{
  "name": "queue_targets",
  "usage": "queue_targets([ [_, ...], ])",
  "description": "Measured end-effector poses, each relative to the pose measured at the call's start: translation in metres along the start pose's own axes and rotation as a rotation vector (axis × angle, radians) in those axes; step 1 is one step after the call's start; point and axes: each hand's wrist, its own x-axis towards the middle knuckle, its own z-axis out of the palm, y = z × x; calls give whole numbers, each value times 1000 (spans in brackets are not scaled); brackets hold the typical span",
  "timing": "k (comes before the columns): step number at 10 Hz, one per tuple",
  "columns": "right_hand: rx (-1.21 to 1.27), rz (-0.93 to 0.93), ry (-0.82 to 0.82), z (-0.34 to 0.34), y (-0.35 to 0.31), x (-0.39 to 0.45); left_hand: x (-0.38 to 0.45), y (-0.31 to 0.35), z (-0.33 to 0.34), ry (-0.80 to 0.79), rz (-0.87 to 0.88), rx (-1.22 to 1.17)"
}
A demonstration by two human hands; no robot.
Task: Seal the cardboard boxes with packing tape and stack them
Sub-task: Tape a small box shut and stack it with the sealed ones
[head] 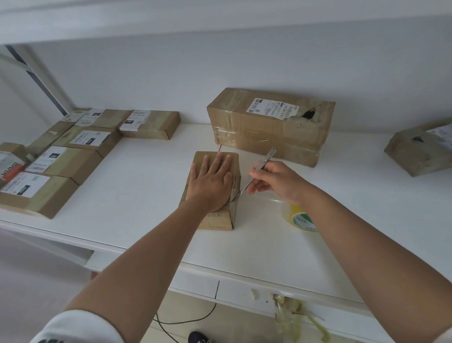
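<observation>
While left hand (210,183) presses small box (214,195), right hand (273,181) holds knife (258,170).

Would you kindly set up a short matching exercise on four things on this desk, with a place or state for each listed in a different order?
Things:
1. small cardboard box
2. utility knife
3. roll of packing tape
4. large cardboard box

Places or states:
A. on the desk beneath the right forearm
B. pressed flat under the left hand
C. at the back by the wall, with a torn hole near its label
D. gripped in the right hand, blade at the small box's edge

Pairs: 1-B, 2-D, 3-A, 4-C
</observation>
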Motion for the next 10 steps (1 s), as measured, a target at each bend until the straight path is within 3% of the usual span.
queue_targets([
  [10, 111, -4, 157, -3, 3, 6, 1, -1, 1, 2, -1, -5],
])
